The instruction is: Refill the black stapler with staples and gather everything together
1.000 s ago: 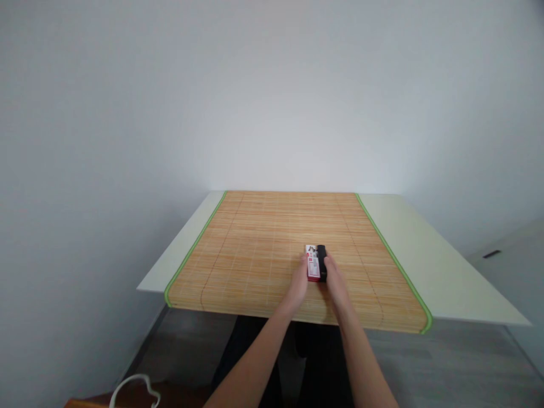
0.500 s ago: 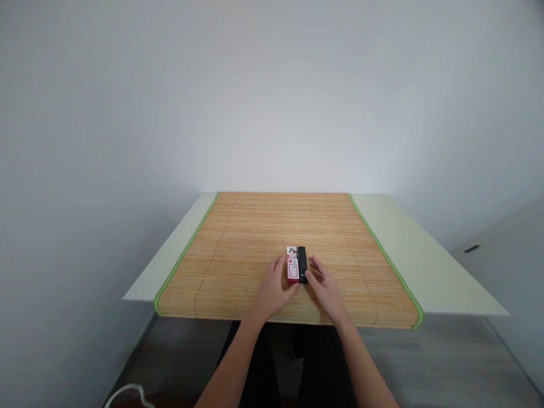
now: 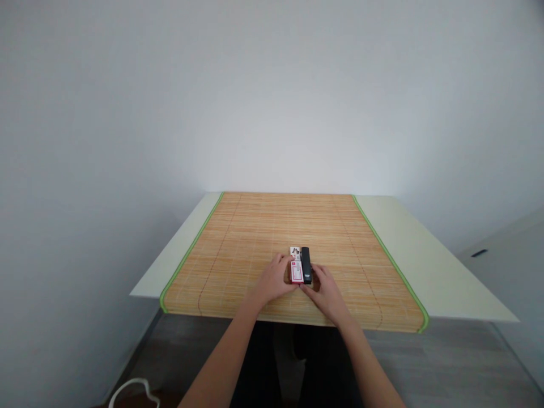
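Note:
A black stapler [image 3: 306, 264] lies lengthwise on the bamboo mat, pointing away from me. Against its left side rests a small red-and-white box [image 3: 297, 273] with a printed label. Just beyond that sits another small white box [image 3: 295, 252] with a dark picture on top. My left hand [image 3: 275, 280] curls around the left side of the boxes, its fingertips on them and its thumb at the near edge. My right hand [image 3: 326, 293] has its fingers against the stapler's right side, with the thumb at the near end of the group.
The bamboo mat [image 3: 255, 226] with green edging covers the middle of a white table [image 3: 425, 255]. Its front edge hangs over the table's edge. A white wall [image 3: 272, 113] stands behind. A white cable [image 3: 135, 381] shows at the lower left.
My right hand has closed in, its fingers now at the stapler's side and its thumb at the near edge. My left fingers have moved onto the boxes. The view has shifted slightly.

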Tool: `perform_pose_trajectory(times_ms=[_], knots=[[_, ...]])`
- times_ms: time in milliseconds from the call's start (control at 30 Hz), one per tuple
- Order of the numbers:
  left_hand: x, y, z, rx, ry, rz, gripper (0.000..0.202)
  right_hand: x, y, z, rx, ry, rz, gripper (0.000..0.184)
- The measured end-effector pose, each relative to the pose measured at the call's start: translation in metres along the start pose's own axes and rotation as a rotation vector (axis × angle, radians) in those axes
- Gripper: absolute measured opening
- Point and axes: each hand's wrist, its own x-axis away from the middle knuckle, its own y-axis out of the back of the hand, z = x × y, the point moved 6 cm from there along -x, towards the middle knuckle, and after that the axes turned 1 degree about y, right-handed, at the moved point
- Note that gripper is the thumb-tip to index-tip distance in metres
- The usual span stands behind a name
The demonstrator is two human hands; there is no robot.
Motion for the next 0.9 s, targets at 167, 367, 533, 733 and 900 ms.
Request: perform_pose_trajectory(times_ms=[167,367,533,733,900], knots=[[0.002,0.006,-0.008,0.001,-0.019,0.004,0.066,0.000,0.003,0.004,-0.056,-0.005,-0.003,0.062],[0.006,0.010,-0.010,-0.015,-0.010,0.000,0.057,0.001,0.004,0.005,-0.060,-0.025,-0.011,0.063],[0.008,0.012,-0.011,0.000,-0.024,-0.016,0.058,0.002,0.003,0.002,-0.064,-0.028,-0.002,0.063],[0.017,0.007,-0.015,0.063,0.003,-0.032,0.057,0.001,0.002,-0.001,-0.070,-0.027,-0.019,0.062],[0.016,0.026,0.010,0.010,0.085,-0.119,0.058,0.001,0.001,-0.003,-0.070,-0.040,-0.026,0.062]])
